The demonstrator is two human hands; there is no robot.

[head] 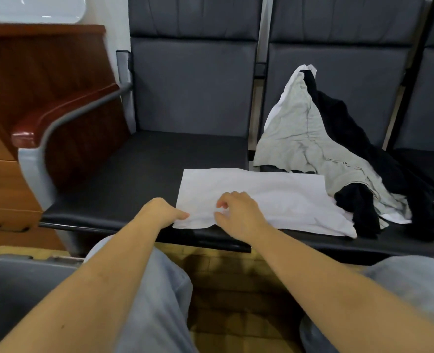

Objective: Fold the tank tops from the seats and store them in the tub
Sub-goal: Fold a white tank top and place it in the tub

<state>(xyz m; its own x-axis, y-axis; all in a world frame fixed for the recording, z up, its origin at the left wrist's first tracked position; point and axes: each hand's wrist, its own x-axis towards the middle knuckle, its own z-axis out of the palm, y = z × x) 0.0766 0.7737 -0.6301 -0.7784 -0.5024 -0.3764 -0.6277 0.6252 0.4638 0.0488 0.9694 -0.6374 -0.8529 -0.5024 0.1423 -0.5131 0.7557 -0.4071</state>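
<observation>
Grey plastic at the bottom left corner, that's the tub (pixel 19 281), sitting on the floor beside the person's knee. Above it stands a wooden cabinet (pixel 4 184) with drawer handles, and a red-brown armrest (pixel 58 115) curves down on a grey metal frame. Dark padded seats (pixel 139 169) run across the view in a row, their backs upright behind, with yellowish wood flooring (pixel 223 296) below. On to the action: the left hand (pixel 165 211) sits at the near left corner of the white top (pixel 261 197), fingers curled and pinching that edge. Just beside it, the right hand (pixel 239 212) rests on the same near edge, fingers bent and gathering the cloth. The white top lies flat and folded on the seat's front edge, spanning the gap between two seats. Further right, a loose pile leans against the second seat back: a grey top (pixel 302 133) draped upward, a black top (pixel 363 159) tangled over it and trailing down to touch the white top's right end.
</observation>
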